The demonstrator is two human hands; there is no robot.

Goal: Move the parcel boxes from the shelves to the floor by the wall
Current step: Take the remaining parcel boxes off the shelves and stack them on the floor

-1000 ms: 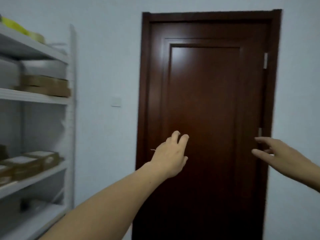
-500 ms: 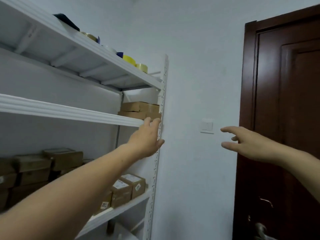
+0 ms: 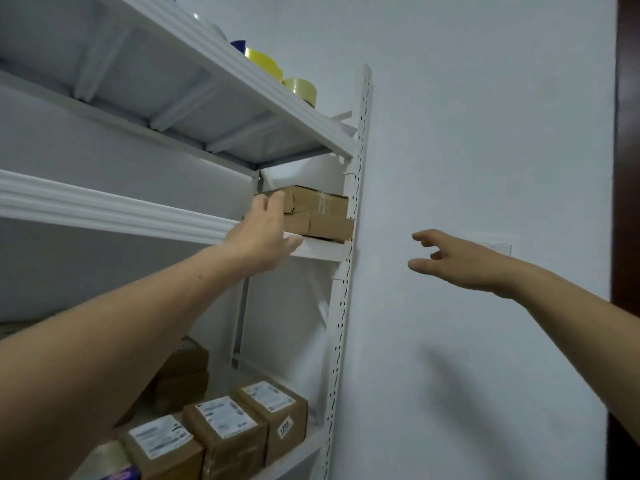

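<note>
Boxes with printed labels sit in a row on the lower shelf nearest the camera, so plenty seems left to move; the floor is out of view. Further up, the left hand reaches, fingers straight and together, to two stacked boxes on the middle shelf; whether it touches them I cannot tell. The right hand, fingers loosely apart, holds nothing before the wall.
</note>
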